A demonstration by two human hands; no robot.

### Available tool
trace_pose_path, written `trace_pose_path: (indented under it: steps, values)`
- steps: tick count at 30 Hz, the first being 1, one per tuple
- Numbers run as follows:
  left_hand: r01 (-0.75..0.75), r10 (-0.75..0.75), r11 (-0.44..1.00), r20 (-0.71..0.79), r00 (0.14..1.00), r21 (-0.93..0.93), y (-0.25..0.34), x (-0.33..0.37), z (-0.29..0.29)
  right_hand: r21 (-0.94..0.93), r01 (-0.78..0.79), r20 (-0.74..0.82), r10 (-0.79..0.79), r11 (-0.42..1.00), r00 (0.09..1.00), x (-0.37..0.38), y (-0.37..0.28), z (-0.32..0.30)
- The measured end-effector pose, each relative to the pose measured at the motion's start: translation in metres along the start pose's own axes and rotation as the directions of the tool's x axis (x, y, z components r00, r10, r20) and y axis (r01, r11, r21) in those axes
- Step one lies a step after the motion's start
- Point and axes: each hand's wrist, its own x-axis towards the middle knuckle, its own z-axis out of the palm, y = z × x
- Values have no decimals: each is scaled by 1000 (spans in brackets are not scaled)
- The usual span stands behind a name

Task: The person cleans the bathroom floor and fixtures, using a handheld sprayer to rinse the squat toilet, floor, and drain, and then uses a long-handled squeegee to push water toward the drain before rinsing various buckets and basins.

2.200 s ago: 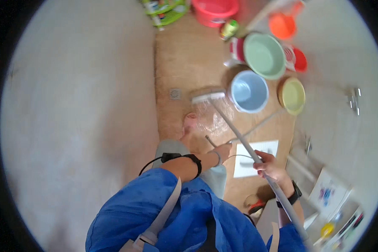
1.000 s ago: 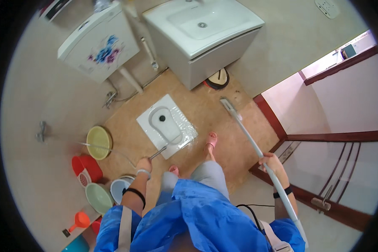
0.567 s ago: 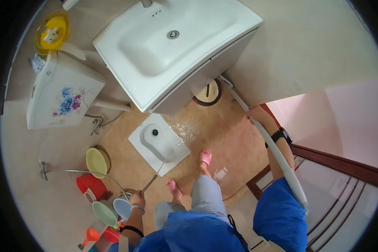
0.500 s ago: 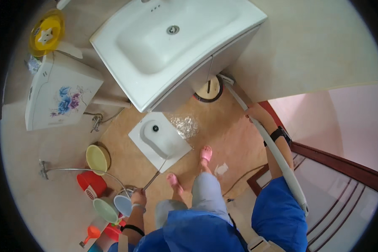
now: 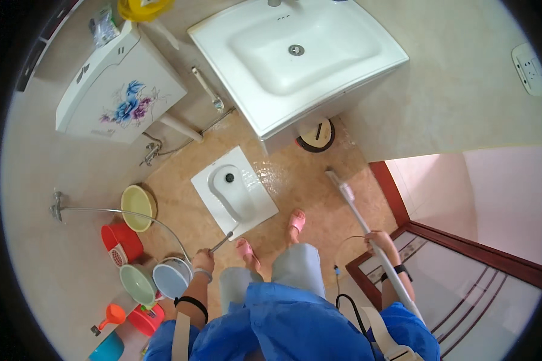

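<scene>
My left hand (image 5: 203, 260) is closed round the metal spray nozzle (image 5: 226, 237) of a thin shower hose (image 5: 144, 215), which runs from a wall tap. Its tip points at the near edge of the white squat toilet (image 5: 256, 210). At the right, my right hand (image 5: 380, 242) grips a long white pole (image 5: 397, 281) that slants back along my forearm. The pole's far end is a narrow white-and-pink head (image 5: 345, 188), close to the floor right of the toilet; its exact kind is unclear. Wet shine shows on the floor beside the toilet.
Several basins and buckets, including a yellow basin (image 5: 138, 208) and a blue bucket (image 5: 172, 277), stand along the left wall. A white washbasin cabinet (image 5: 319, 114) juts out ahead, with a round cream-and-black object (image 5: 316, 135) under it. A door (image 5: 464, 289) stands at the right.
The pole's head has come away from beside the cabinet, back toward me. My right hand has moved nearer to my body. The nozzle is still in my left hand, and the view has shifted.
</scene>
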Motion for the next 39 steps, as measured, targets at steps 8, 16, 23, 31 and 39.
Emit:
trace_pose_path:
  steps: [8, 16, 23, 31, 39]
  values:
    - [-7, 3, 999, -80, 997, -42, -49, -12, -13, 76, -131, 279, 105, 988, 955, -54, -43, 192]
    - [89, -86, 995, -59, 995, 49, -40, -36, -11, -114, -20, 227, 46, 993, 973, -104, -40, 112]
    - [-72, 74, 997, -58, 996, 26, -35, -21, 7, -3, -26, -171, 25, 1000, 985, -69, 31, -31]
    - [-245, 245, 968, 0, 969, -53, -99, 16, 22, 412, -55, -335, 208, 910, 919, -92, 170, 54]
    - [-329, 320, 941, -106, 942, -82, -172, 19, -1, 501, -177, 17, 195, 847, 981, -165, 152, 315]
